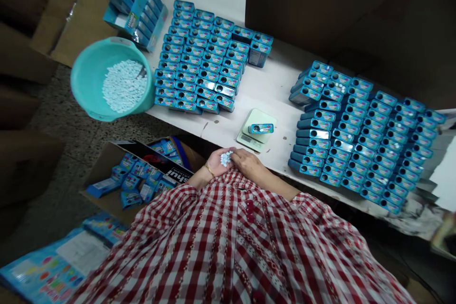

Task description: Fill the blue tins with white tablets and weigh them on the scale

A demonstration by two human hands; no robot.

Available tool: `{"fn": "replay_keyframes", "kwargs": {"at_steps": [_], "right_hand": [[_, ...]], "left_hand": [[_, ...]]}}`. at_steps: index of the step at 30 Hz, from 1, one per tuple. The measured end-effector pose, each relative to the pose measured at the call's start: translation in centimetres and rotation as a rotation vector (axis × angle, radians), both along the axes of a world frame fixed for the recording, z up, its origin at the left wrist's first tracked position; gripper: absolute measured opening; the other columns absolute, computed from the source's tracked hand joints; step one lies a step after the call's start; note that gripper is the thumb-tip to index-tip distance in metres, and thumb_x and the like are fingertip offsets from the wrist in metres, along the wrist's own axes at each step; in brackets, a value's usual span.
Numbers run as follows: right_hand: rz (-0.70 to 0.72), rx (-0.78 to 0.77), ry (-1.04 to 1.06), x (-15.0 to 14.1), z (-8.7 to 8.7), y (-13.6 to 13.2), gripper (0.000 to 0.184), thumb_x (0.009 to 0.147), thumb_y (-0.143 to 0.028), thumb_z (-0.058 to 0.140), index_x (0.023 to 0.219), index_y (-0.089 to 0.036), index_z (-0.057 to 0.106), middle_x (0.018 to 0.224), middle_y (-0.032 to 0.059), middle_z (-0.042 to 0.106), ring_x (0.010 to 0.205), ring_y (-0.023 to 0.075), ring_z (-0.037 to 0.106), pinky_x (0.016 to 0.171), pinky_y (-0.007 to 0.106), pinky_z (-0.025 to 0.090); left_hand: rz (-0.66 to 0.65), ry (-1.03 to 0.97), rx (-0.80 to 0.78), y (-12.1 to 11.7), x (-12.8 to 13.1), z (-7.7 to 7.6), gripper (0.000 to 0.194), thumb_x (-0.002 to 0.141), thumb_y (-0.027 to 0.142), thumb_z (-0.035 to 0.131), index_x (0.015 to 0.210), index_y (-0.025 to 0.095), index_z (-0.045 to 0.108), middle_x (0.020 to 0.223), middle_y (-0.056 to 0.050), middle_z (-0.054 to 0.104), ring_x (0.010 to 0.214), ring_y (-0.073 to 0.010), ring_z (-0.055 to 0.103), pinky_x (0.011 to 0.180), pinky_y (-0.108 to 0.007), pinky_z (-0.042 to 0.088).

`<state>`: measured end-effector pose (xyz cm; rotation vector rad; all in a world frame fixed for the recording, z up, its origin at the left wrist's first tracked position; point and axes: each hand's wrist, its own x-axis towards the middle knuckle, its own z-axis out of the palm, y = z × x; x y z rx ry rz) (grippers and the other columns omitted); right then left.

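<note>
My left hand (215, 163) is cupped palm up near the table's front edge, holding a small heap of pale blue pellets (225, 158). Against the heap, my right hand (247, 162) has its fingers curled together; what they pinch, if anything, is hidden. Just beyond my hands, a small kitchen scale (259, 143) carries one blue box (261, 128) with a round dark hole in its top. A turquoise tub (83, 80) at the left contains many more such pellets, with a scoop-like item partly sunk in them.
Rows of upright blue boxes (199, 57) stand left of the scale on the white table (274, 90). More boxes (356, 142) fill the right side, some with pellets on top. Below left, an open carton (103, 171) contains blue packets. A stacked display tray (137, 14) stands behind the tub.
</note>
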<state>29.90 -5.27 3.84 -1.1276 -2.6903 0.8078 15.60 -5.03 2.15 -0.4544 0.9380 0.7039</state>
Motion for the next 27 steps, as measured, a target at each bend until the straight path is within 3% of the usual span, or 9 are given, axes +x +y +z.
{"fn": "replay_keyframes", "kwargs": {"at_steps": [3,6,9,12,18,27], "right_hand": [[-0.082,-0.011,0.132,1.0,-0.1,0.0,0.022,0.090,-0.022,0.037,0.096,-0.015,0.057,0.092,0.0095,0.061,0.088,0.0173,0.055,0.077,0.032,0.048],[-0.276,0.028,0.251,2.6,0.1,1.2,0.022,0.089,-0.024,0.040,0.100,-0.017,0.058,0.092,0.0092,0.062,0.091,0.0183,0.055,0.080,0.033,0.048],[-0.444,0.126,0.214,4.4,0.1,3.5,0.022,0.088,-0.024,0.041,0.099,-0.019,0.059,0.091,0.0083,0.062,0.090,0.0196,0.055,0.081,0.035,0.046],[-0.459,0.182,0.141,6.1,-0.2,5.5,0.023,0.087,-0.025,0.043,0.100,-0.018,0.061,0.094,0.0088,0.062,0.090,0.0207,0.055,0.081,0.035,0.045],[-0.630,0.197,0.172,10.0,-1.4,5.5,0.021,0.085,-0.027,0.046,0.096,-0.021,0.063,0.091,0.0064,0.061,0.086,0.0196,0.054,0.079,0.035,0.044],[-0.540,0.232,0.048,10.2,-2.0,5.2,0.019,0.082,-0.023,0.049,0.091,-0.019,0.064,0.089,0.0058,0.059,0.085,0.0199,0.050,0.078,0.032,0.041]], "left_hand": [[0.013,0.010,0.033,0.0,0.1,-0.3,0.024,0.081,0.009,0.041,0.072,0.008,0.064,0.062,-0.007,0.064,0.058,-0.0130,0.061,0.064,-0.026,0.051],[0.020,0.005,0.072,0.2,0.1,-0.4,0.023,0.080,0.010,0.042,0.076,0.008,0.064,0.073,-0.011,0.068,0.074,-0.0180,0.065,0.077,-0.033,0.050],[0.008,-0.014,0.097,0.3,0.1,-0.3,0.022,0.079,0.012,0.042,0.079,0.008,0.064,0.086,-0.015,0.069,0.090,-0.0225,0.064,0.086,-0.037,0.047],[0.009,-0.011,0.106,0.3,0.2,-0.2,0.022,0.079,0.012,0.042,0.080,0.008,0.064,0.088,-0.014,0.069,0.092,-0.0226,0.064,0.087,-0.038,0.046],[0.057,0.012,0.106,0.0,-0.8,-0.3,0.022,0.079,0.012,0.042,0.079,0.007,0.063,0.088,-0.015,0.069,0.091,-0.0226,0.064,0.087,-0.037,0.047],[0.146,0.133,0.040,-0.2,-2.9,-0.4,0.020,0.078,0.011,0.042,0.082,0.009,0.061,0.086,-0.013,0.069,0.094,-0.0228,0.063,0.083,-0.037,0.050]]}}
